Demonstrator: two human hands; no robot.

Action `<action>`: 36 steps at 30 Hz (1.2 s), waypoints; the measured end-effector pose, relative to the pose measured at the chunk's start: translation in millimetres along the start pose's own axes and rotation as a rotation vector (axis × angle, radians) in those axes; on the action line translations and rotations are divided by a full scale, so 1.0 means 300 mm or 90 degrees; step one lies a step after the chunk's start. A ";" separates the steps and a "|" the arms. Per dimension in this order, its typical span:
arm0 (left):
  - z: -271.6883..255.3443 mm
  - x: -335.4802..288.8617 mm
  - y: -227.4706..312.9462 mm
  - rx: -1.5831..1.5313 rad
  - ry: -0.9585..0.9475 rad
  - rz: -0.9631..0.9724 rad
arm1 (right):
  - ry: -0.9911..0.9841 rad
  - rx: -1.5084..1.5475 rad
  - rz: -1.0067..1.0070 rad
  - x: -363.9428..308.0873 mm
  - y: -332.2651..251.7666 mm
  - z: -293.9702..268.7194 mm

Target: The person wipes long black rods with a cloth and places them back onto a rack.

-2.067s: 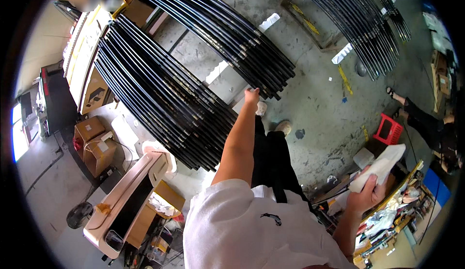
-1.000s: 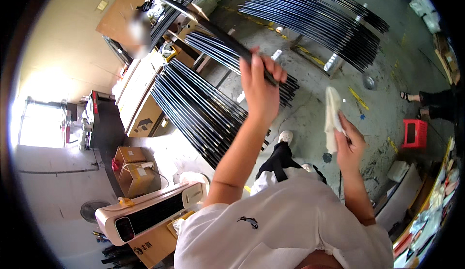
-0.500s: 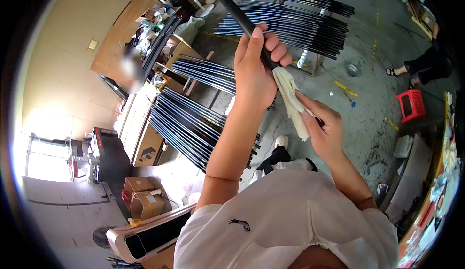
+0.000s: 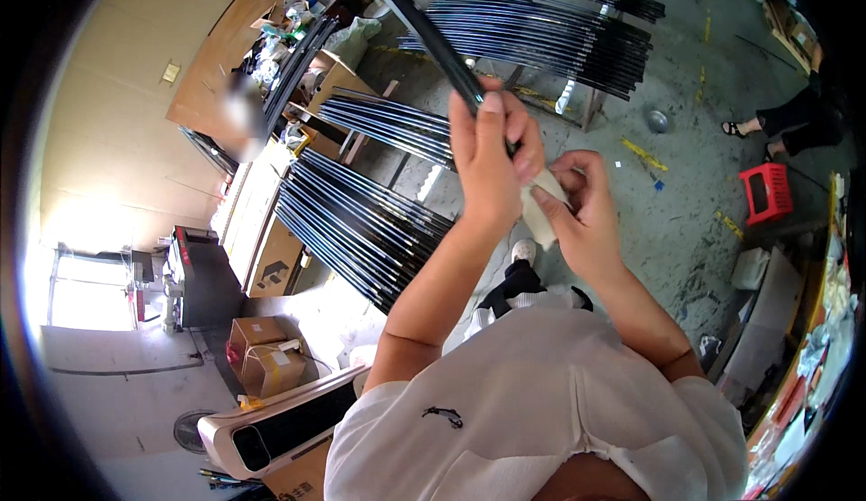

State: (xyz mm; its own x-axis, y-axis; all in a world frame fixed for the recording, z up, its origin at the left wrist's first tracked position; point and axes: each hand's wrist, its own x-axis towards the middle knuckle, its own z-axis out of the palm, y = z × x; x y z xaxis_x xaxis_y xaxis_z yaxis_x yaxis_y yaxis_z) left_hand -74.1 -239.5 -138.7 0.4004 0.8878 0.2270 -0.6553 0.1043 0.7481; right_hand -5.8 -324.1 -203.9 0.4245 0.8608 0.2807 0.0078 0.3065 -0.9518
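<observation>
A long black rod (image 4: 431, 43) slants from the top of the view down to my hands. My left hand (image 4: 496, 145) is wrapped round it near its lower end. Just below, my right hand (image 4: 585, 212) pinches a cream cloth (image 4: 539, 217) between thumb and fingers, and the cloth lies at the rod's lower end. Whether the cloth goes round the rod there cannot be made out, as fingers and cloth cover that end.
Black rods lie in rows on a far rack (image 4: 541, 27) and in nearer bundles (image 4: 361, 230) at left. A red stool (image 4: 765, 193) and a person's legs (image 4: 785, 127) are at right. A metal bowl (image 4: 657, 121) sits on the floor. Cardboard boxes (image 4: 266, 357) stand at lower left.
Both hands have come closer together; my left hand has moved down with the rod, and my right hand has shifted up. The cloth now hangs shorter and more bunched.
</observation>
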 end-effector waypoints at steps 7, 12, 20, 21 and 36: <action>-0.149 0.105 0.151 -0.049 0.089 0.080 | -0.298 -0.006 0.352 -0.186 0.090 -0.192; -0.268 0.163 0.246 -0.079 0.024 0.077 | -0.272 -0.067 0.415 -0.374 0.125 -0.304; -0.295 0.092 0.129 0.025 0.082 0.002 | -0.278 0.053 0.430 -0.291 0.010 -0.138; -0.269 0.031 0.066 -0.019 0.056 -0.021 | -0.262 0.074 0.425 -0.242 -0.005 -0.095; -0.819 0.375 0.535 -0.162 0.234 0.009 | -0.343 -0.105 0.663 -0.453 0.064 -0.318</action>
State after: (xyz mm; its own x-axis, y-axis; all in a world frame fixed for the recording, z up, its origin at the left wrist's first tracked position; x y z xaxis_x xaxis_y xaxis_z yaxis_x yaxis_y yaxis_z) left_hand -291.6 -12.8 -146.3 0.1666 0.9854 -0.0345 -0.8144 0.1572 0.5586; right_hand 23.1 -473.9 -272.1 -0.1412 0.7365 -0.6616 0.0176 -0.6663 -0.7455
